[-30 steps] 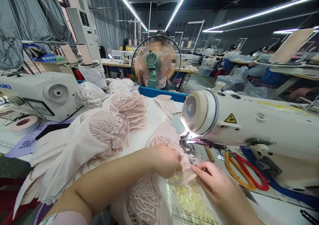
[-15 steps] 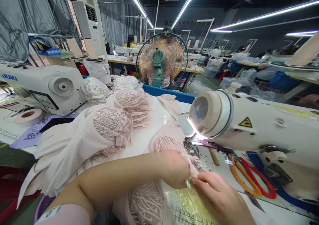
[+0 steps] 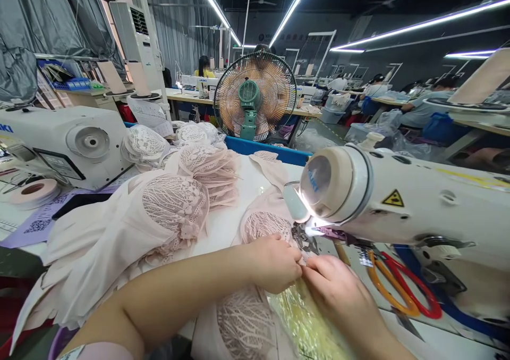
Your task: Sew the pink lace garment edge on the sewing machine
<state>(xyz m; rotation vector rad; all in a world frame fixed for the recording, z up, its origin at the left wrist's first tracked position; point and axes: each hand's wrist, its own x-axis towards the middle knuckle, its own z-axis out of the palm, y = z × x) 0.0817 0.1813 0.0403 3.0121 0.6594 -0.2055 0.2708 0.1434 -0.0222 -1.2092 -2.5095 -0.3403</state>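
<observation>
My left hand (image 3: pixel 274 261) and my right hand (image 3: pixel 338 291) meet fingertip to fingertip just in front of the presser foot (image 3: pixel 303 239) of a white sewing machine (image 3: pixel 398 200). Both are closed in a pinch on a pink lace piece (image 3: pixel 265 224) that runs under the needle and back toward me. A shiny yellowish sheet (image 3: pixel 306 323) lies on the table beneath my hands. The machine's lamp lights the spot.
A heap of pink lace pieces (image 3: pixel 167 211) lies left of my arm, with white lace pieces (image 3: pixel 147 144) behind. Another sewing machine (image 3: pixel 67 144) and a tape roll (image 3: pixel 34 190) stand far left. Orange-and-red scissors (image 3: pixel 402 291) lie right of the needle. A fan (image 3: pixel 255 97) stands behind; people work farther back.
My hands have drawn together and edged toward the needle; the right hand went from flat on the table to pinching the lace against the left. The view shifted slightly.
</observation>
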